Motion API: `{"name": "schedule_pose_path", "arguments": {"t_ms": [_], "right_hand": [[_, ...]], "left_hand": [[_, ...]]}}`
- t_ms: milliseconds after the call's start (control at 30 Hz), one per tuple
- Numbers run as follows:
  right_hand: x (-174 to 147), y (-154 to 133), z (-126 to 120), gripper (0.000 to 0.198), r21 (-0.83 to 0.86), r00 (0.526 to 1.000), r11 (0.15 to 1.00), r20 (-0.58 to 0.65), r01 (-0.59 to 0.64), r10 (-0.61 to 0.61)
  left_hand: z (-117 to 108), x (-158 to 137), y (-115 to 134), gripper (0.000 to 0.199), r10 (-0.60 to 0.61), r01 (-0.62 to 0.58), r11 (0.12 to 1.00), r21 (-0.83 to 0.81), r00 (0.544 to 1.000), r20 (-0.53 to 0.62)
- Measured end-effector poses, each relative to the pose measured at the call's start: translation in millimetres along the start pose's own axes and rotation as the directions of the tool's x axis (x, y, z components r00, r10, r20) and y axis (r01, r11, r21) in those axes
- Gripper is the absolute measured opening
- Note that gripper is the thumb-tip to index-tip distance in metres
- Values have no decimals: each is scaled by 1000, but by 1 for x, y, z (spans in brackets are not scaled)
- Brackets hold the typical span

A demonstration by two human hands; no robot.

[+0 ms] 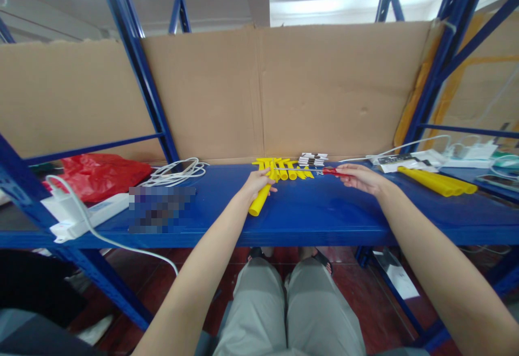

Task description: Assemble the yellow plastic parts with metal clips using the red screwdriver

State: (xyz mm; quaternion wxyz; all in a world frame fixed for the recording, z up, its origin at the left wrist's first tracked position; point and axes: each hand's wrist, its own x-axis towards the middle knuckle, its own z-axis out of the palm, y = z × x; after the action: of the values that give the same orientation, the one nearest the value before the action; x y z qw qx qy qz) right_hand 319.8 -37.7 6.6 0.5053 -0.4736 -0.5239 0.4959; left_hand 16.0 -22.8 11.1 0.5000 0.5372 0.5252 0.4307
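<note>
My left hand [255,184] is closed around a yellow tube [260,202], whose round lower end tilts toward me over the blue shelf [312,210]. In my right hand [360,178] is a screwdriver [330,171] with a red handle. Its thin metal shaft points left and reaches the upper part of the tube near my left fingers; whether the tip touches or enters it I cannot tell. Just behind lie several yellow tube pieces [291,172], partly hidden by the shaft and my left hand. Beside them is a stack of small white-and-dark pieces [313,159].
More yellow tubes [438,181] lie at the right, near a white power strip [472,156]. A red plastic bag [106,175], coiled white cable [178,172] and another power strip [95,213] occupy the left. Cardboard [324,86] stands along the back.
</note>
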Motion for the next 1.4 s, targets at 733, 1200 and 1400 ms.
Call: {"name": "schedule_pose_path", "arguments": {"t_ms": [733, 1200, 1400], "right_hand": [[-1, 4, 11, 51, -293, 946, 932, -176, 213, -271], [1, 5, 8, 55, -351, 943, 899, -102, 263, -316], [0, 4, 9, 51, -236, 960, 946, -112, 224, -256]], "left_hand": [[1, -4, 3, 71, -12, 12, 1000, -2, 1000, -24], [1, 0, 0, 73, -6, 6, 1000, -14, 1000, -22], [1, 0, -1, 72, -2, 2, 1000, -1, 999, -39]]}}
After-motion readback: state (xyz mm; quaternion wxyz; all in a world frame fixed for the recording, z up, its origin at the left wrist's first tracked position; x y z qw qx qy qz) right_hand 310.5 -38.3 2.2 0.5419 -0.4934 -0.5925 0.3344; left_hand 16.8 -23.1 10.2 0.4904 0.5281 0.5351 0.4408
